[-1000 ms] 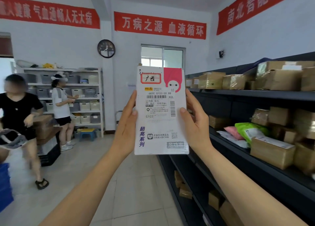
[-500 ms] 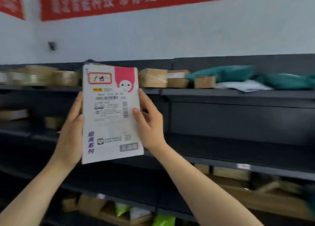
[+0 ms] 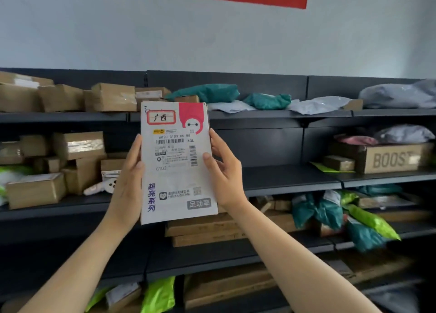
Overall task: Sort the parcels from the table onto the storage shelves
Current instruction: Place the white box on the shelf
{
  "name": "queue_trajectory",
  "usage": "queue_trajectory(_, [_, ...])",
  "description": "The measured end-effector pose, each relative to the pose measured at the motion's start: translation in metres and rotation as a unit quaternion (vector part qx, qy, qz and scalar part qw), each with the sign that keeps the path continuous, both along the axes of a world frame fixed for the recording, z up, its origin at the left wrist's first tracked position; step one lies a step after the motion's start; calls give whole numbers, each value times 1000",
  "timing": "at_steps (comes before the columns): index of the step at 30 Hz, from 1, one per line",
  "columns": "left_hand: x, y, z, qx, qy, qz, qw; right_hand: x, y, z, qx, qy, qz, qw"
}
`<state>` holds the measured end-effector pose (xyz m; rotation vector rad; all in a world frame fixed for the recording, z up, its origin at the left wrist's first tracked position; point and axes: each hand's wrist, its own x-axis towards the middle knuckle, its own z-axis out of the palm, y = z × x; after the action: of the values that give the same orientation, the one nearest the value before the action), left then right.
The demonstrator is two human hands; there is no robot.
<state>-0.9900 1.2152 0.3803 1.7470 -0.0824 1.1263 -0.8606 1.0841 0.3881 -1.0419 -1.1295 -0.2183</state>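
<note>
I hold a flat white parcel [image 3: 175, 164] upright in front of me, label facing me, with a pink corner and a red-framed handwritten tag at its top. My left hand [image 3: 128, 182] grips its left edge and my right hand [image 3: 224, 171] grips its right edge. Behind it stand dark storage shelves [image 3: 283, 182] in several tiers. The middle tier directly behind the parcel has a bare stretch to the right of my right hand.
Brown cartons [image 3: 77, 145] crowd the left of the upper tiers. Teal bags [image 3: 207, 93] and grey bags [image 3: 396, 95] lie on the top tier. A "BOOST" box [image 3: 391, 158] sits at the right. Flat cartons [image 3: 205, 230] and green and teal bags [image 3: 368, 220] fill lower tiers.
My view has swung right, from the room with two people to facing the shelves squarely. The parcel stays upright in both hands, now before the middle tier.
</note>
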Motion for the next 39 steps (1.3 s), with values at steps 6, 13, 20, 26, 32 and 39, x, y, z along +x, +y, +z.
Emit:
queue_trajectory(6, [14,-2,-2,17,20,-10,1000,13,-4,-8,-16,10,-20,1000])
queue_trajectory(13, [58,8,-15,0,34,-23,999,57,4,-16,-29,12,-24,999])
queue_trajectory(20, [114,22,-32,-36,56,-16,998,111,20,-28,-65,41,-15,997])
queue_trajectory(26, [158,24,-45,-69,83,-24,994,153,24,-44,-91,87,2,992])
queue_trajectory(32, [197,23,-45,-82,104,-13,991,194,27,-49,-114,135,-23,984])
queue_trajectory(39, [240,40,-31,-83,133,-21,987,243,49,-39,-151,173,-55,972])
